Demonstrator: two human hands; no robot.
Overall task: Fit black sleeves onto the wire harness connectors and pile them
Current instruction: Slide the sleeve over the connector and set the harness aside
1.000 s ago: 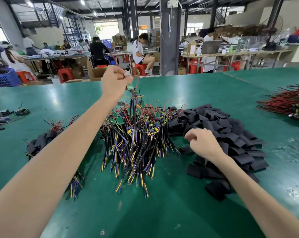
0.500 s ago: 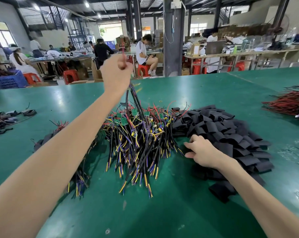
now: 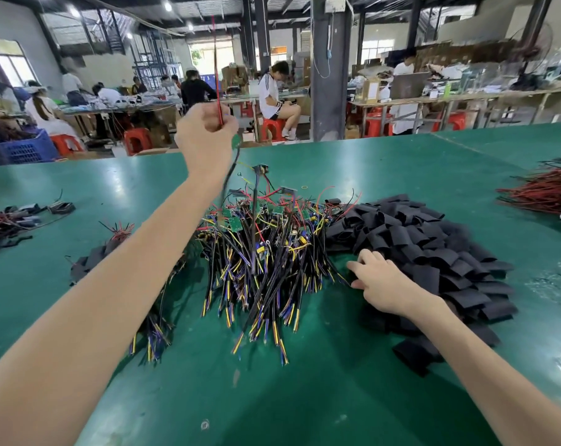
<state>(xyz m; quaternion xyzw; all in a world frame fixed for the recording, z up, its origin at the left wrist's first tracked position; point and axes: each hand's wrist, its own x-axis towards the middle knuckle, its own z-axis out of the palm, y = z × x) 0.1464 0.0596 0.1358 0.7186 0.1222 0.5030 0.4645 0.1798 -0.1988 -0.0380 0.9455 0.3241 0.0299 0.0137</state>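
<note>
Left hand point(image 3: 205, 132) clamped on raised harness point(image 3: 236, 141), blurred; right hand point(image 3: 380, 284) on sleeves point(image 3: 433, 239), grip unclear.

Green table point(image 3: 401, 169), black sleeves point(image 3: 433, 252), yellow, blue and black wires point(image 3: 260, 278), red wire bundle point(image 3: 539, 194)

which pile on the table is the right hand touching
The pile of loose black sleeves, at its near-left edge under the right hand. It alone has no wires, unlike the harness pile beside it; the left hand holds one harness.
</note>
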